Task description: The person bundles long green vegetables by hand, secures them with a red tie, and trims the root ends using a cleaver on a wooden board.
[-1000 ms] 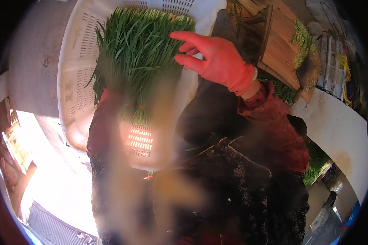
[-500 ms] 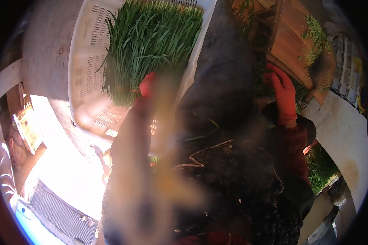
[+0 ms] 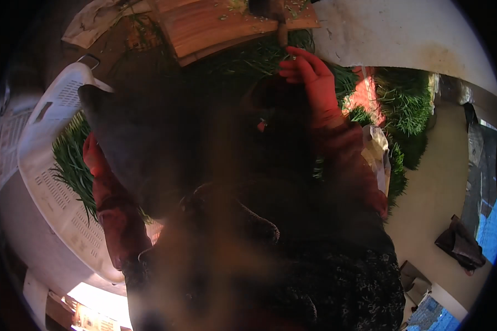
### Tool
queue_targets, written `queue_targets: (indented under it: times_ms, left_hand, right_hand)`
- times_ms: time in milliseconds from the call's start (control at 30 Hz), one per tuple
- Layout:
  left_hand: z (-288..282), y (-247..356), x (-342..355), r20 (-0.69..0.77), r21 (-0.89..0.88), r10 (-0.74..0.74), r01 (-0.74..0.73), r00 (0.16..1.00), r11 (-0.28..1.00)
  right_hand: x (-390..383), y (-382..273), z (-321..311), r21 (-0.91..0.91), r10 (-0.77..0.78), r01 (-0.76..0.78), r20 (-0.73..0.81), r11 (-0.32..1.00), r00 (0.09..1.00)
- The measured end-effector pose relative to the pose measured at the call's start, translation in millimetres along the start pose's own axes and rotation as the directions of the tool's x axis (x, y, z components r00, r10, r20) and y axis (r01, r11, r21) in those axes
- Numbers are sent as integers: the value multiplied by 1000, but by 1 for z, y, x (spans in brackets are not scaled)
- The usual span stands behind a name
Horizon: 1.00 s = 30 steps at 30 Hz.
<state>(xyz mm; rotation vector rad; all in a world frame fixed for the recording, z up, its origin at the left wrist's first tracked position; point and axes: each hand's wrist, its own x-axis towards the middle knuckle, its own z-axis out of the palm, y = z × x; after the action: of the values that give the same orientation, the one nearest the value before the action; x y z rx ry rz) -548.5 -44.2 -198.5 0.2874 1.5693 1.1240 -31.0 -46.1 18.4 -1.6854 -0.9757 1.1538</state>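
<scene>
From here I see chive-like greens [image 3: 69,157] inside the white crate [image 3: 36,143]; the left hand [image 3: 95,157] is against them, its grip hidden. The right hand [image 3: 310,83], fingers loosely parted, is near a wooden handle [image 3: 282,35]. Other greens [image 3: 406,102] lie outside: partly done, I judge.

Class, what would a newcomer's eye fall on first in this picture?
First, probably, the bright red-gloved right hand, upper right of centre, near the wooden board along the top. Then the red-gloved left hand at left, beside green leaves in a white crate.
</scene>
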Motion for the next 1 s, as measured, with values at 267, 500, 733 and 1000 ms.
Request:
queue_targets:
  times_ms: [267, 500, 733, 1000]
  left_hand:
    - [-24, 60, 7, 243, 158, -94, 56, 965, 986]
    - [-25, 72, 2, 105, 481, -34, -21, 994, 876]
    - [-50, 108, -31, -11, 775, 67, -34, 998, 631]
    - [-45, 106, -129, -332, 797, 136, 200, 933, 571]
  right_hand:
    - [-101, 135, -263, 289, 301, -140, -647, 947, 701]
    - [-137, 281, -234, 601, 673, -340, -502, 723, 543]
    - [25, 338, -242, 53, 389, -523, -731, 851, 560]
    - [97, 384, -222, 216, 400, -365, -721, 906, 567]
